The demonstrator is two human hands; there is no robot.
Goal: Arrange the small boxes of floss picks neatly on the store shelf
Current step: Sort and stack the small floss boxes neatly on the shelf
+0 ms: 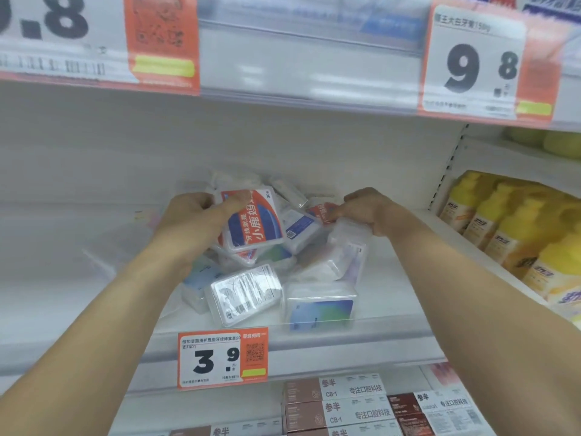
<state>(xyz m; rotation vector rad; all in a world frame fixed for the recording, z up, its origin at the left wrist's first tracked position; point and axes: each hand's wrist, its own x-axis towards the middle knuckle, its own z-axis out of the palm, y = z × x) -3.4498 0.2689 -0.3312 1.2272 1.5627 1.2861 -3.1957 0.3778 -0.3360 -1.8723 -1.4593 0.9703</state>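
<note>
Several small clear plastic floss pick boxes lie in a jumbled heap (273,272) on the white shelf (393,313). My left hand (195,215) grips a box with a red and blue label (254,225), tilted up at the top of the heap, thumb across its upper edge. My right hand (367,212) holds another red-labelled box (322,214) at the heap's right side, and its fingers curl over a clear box (349,234) below. Near the shelf's front lie a box with its barcode side up (242,294) and a blue-green labelled box (320,306).
A 3.9 price tag (223,357) hangs on the shelf's front rail. Yellow bottles (515,234) fill the shelf section to the right. Above hangs another shelf edge with 9.8 price tags (478,64). Brown and white boxes (336,401) stand on the shelf below.
</note>
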